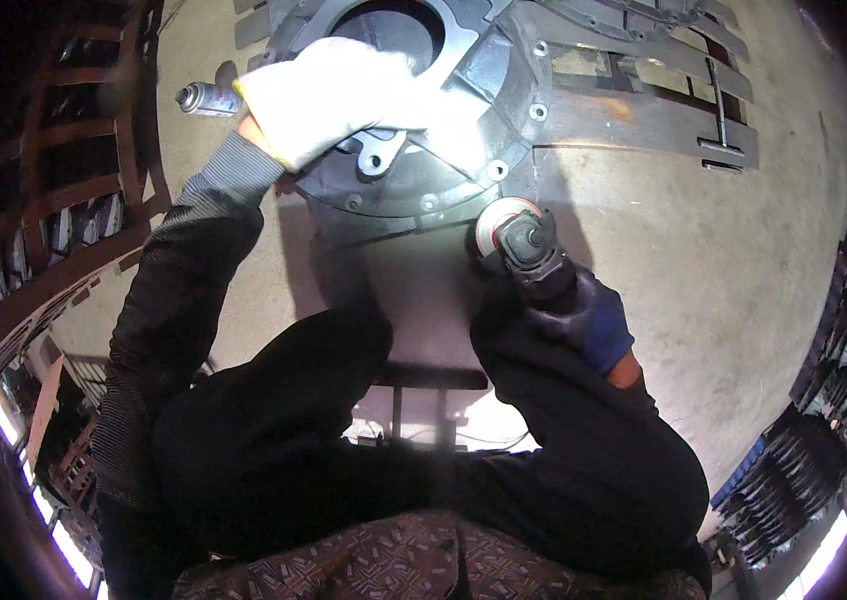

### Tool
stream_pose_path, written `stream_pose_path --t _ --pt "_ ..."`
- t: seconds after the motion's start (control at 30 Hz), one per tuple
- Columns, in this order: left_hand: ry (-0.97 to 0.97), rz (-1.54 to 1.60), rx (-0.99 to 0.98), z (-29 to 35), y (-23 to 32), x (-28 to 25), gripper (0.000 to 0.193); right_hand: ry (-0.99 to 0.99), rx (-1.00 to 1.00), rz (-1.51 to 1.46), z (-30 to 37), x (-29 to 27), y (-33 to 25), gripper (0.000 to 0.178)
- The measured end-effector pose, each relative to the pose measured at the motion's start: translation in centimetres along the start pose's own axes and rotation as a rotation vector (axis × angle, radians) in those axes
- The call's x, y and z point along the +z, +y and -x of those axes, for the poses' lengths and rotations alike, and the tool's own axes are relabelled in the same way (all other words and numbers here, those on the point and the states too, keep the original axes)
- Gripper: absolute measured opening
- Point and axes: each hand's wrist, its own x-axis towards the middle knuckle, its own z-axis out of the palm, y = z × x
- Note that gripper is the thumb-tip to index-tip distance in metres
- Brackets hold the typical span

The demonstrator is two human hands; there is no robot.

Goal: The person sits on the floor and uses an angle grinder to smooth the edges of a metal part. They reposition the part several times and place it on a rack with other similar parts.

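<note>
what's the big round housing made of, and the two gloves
The large round dark grey flanged housing looks like cast metal: matt, with bolt holes round its rim. The white glove on the left hand seems knitted cotton. The dark blue glove on the right hand looks rubber-coated, though blur leaves that open.

Bare concrete floor [744, 280] lies open at right of frame; the metal casting [464, 150] fills upper centre, a spray can [206, 98] blocks upper left.
</note>
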Motion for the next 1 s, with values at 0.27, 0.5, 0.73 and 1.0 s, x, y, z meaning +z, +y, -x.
stream_pose_path --t 0.27,0.5,0.73,1.0 --pt "-0.008 0.034 -0.025 -0.6 1.9 2.3 0.04 0.046 0.074 0.163 -0.2 0.4 0.5 0.077" --pt "0.038 -0.118 -0.002 2.2 -2.2 1.1 0.048 0.052 0.018 0.105 -0.1 0.4 0.2 0.075" --pt "0.212 -0.053 0.025 -0.7 3.4 2.0 0.034 0.067 0.033 0.111 -0.3 0.7 1.2 0.074" --pt "0.163 -0.026 0.012 -0.1 3.3 1.8 0.041 0.048 0.06 0.028 -0.1 0.3 -0.2 0.066"
